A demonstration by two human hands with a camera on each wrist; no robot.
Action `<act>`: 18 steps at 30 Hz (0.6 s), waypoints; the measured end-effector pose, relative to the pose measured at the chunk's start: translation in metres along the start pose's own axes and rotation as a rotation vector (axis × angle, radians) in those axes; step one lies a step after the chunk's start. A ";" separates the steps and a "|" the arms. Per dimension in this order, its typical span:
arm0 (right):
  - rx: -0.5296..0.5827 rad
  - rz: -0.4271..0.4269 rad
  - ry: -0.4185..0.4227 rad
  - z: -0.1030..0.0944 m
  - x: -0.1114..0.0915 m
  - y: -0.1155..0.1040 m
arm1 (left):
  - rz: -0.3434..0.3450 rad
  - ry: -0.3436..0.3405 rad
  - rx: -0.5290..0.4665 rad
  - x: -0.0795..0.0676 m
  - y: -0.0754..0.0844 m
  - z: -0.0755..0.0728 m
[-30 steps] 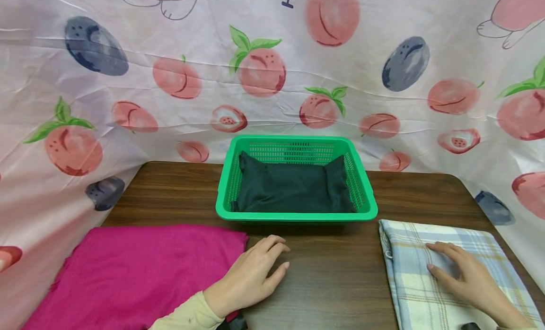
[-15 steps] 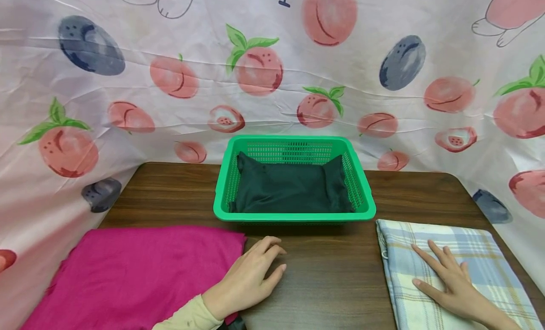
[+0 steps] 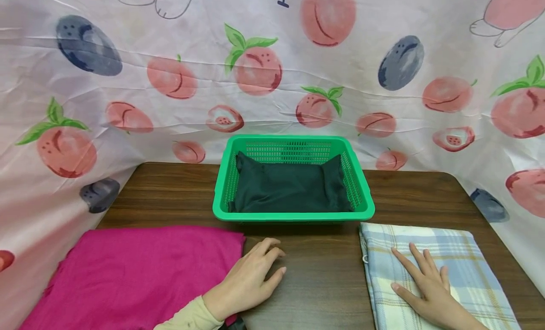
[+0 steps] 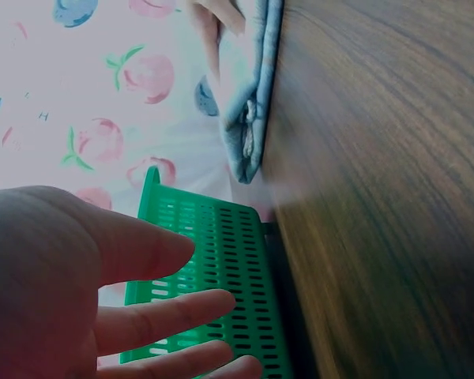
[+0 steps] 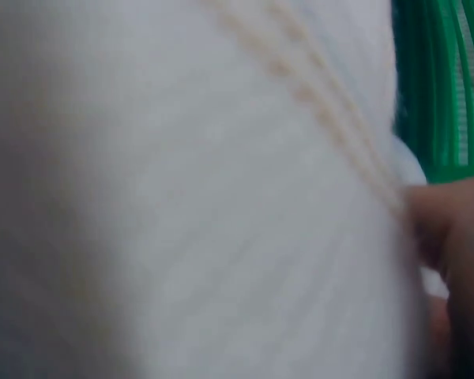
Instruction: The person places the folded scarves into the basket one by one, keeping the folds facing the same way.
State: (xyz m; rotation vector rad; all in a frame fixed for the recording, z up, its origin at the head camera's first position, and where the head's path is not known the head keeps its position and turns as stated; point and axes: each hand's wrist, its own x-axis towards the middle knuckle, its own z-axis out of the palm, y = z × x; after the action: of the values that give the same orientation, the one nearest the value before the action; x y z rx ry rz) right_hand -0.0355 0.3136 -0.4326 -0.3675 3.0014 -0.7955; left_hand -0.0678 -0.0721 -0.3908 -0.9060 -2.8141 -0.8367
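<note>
On the right of the head view lies a folded plaid cloth (image 3: 464, 268), white with blue and tan stripes. My right hand (image 3: 430, 292) rests flat on it with the fingers spread. At the left a magenta cloth (image 3: 149, 273) lies folded. Beside its right edge my left hand (image 3: 249, 278) rests, fingers loosely bent, with nothing held in it. The left wrist view shows this hand's thumb and fingers (image 4: 166, 320) apart. In the right wrist view the plaid cloth (image 5: 245, 197) is close and blurred, with part of the right hand (image 5: 466, 253) at the edge.
A green plastic basket (image 3: 294, 217) stands at the back middle of the brown wooden table (image 3: 319, 273). Inside it lies a dark folded cloth (image 3: 294, 188). Behind the table hangs a curtain (image 3: 170, 32) printed with fruit.
My right hand has spread its fingers on the plaid cloth and moved left. The cloth has slid left with it, nearer the basket. My left hand stays almost still.
</note>
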 end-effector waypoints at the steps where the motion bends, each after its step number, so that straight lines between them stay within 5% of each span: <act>1: 0.000 0.009 -0.008 0.002 0.000 -0.004 | 0.000 0.005 0.003 0.000 0.000 0.000; 18: 0.019 0.058 -0.071 0.032 0.006 -0.061 | -0.005 -0.040 -0.009 0.000 0.000 -0.002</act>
State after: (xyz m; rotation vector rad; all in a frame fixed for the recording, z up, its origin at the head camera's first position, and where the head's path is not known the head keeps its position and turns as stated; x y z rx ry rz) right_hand -0.0252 0.2454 -0.4301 -0.3002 2.9223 -0.7878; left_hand -0.0681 -0.0734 -0.3891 -0.9277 -2.8499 -0.8420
